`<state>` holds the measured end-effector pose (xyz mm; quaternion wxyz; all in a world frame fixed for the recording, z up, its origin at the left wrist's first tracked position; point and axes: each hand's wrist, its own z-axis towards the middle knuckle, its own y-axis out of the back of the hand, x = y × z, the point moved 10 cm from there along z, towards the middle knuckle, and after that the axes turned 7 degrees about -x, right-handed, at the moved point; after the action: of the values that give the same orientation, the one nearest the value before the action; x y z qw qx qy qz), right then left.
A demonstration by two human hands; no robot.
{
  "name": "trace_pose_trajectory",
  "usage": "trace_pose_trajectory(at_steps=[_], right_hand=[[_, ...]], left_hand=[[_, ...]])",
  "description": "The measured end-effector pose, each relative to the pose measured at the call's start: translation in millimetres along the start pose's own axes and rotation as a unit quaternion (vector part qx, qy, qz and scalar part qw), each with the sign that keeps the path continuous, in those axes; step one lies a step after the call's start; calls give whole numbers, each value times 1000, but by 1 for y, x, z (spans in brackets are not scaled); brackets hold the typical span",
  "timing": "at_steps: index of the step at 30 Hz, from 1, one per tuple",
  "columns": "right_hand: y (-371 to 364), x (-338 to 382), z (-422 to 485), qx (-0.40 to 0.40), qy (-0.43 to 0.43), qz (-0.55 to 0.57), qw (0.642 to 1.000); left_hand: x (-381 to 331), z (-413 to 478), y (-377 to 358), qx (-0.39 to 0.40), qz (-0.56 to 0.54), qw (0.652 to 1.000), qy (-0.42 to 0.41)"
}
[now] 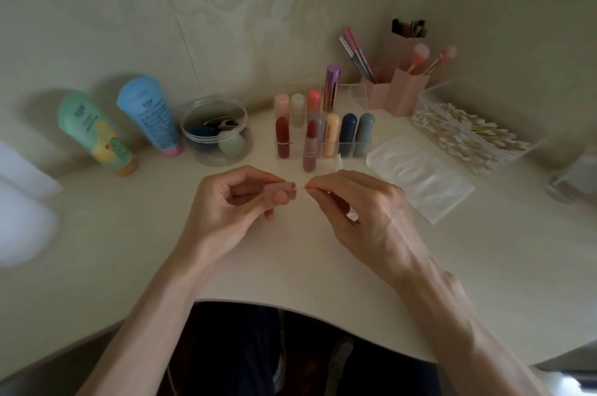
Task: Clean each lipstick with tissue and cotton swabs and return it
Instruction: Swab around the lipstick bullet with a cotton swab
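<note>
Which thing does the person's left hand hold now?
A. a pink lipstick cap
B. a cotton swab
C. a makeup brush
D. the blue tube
A: the left hand grips a pink lipstick cap, its open end turned toward the thin cotton swab that the right hand pinches.

Shiny metallic purple lipstick tube (332, 87), clear plastic lipstick organiser (354, 95), matt cream tabletop (129, 234), wooden-stemmed cotton swabs (468, 133), glossy plastic tissue pack (420, 176).
</note>
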<state>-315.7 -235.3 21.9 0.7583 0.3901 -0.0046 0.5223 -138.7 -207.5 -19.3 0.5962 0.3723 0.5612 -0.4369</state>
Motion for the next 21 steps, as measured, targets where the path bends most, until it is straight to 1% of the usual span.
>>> trace_pose_trajectory(at_steps=[4,12,17,21], right_hand=[[-2,4,-1,10,-1,6,1000],[-8,7,-2,29,-10,42,999],[-15,1,-4,57,-49,78,994],[-22,-4,-7,74,-91,128,985]], left_hand=[[1,0,6,-19,16,1000,5],[2,0,13,-49,-1,999,9],[2,-1,12,-47,0,999,10],[1,0,11,-46,-12,999,3]])
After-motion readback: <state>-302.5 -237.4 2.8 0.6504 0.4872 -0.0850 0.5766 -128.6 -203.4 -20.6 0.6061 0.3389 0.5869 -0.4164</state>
